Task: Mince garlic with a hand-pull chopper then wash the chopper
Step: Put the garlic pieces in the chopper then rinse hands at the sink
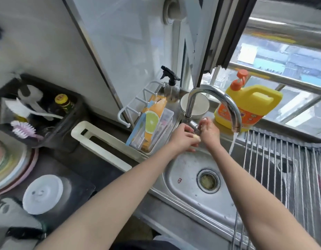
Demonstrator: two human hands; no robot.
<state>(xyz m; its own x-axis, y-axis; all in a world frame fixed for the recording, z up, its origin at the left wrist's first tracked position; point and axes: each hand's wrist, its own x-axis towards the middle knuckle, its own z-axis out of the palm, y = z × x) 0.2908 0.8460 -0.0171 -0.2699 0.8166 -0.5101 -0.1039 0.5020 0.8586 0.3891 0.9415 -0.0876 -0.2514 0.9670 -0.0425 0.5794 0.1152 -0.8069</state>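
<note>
Both my hands reach over the steel sink point(185, 179) at the foot of the tap point(213, 98). My left hand point(182, 138) cups a small pale piece, apparently a garlic clove point(196, 136), in its curled fingers. My right hand point(209, 131) is right beside it, thumb and fingers round the tap's lever point(194, 125). A thin stream of water point(232, 143) falls from the spout to the right of both hands. A round white chopper lid point(42, 193) lies on a dark board point(80, 184) on the counter at the lower left.
A yellow detergent jug point(251, 103) stands on the sill behind the tap. A roll-up wire rack point(282, 168) covers the sink's right part. A tray with an orange box point(152, 121), a spray bottle point(171, 83), a white bowl point(203, 105), stacked plates point(10, 168) and a brush caddy point(37, 109) crowd the left.
</note>
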